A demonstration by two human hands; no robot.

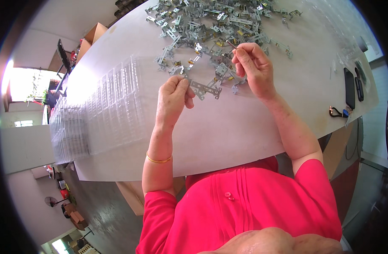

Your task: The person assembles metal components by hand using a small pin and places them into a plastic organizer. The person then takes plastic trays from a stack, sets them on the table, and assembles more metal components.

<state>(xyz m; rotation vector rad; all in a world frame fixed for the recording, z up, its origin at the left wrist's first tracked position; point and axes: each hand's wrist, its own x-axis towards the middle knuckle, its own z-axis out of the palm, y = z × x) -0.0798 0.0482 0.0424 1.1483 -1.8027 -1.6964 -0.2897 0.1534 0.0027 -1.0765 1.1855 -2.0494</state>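
Between the thumb and fingers of my left hand [172, 96] is a flat metal bracket [204, 88] with holes, its free end pointing right. My right hand [254, 67] is raised over the near edge of the heap, pinching a thin dark rod-like tool [231, 44] whose tip points up and left. The two hands are apart, and the tool does not touch the bracket. Beyond them spreads a heap of small metal brackets [211, 25], some with yellowish parts.
Clear plastic trays [113, 110] lie and stack on the table's left. At the right are a black phone-like slab [349, 88], a dark slim case [359, 84] and a key ring [338, 112]. Clear plastic wrap [344, 38] lies at the far right. The pale table [227, 139] ends before my body.
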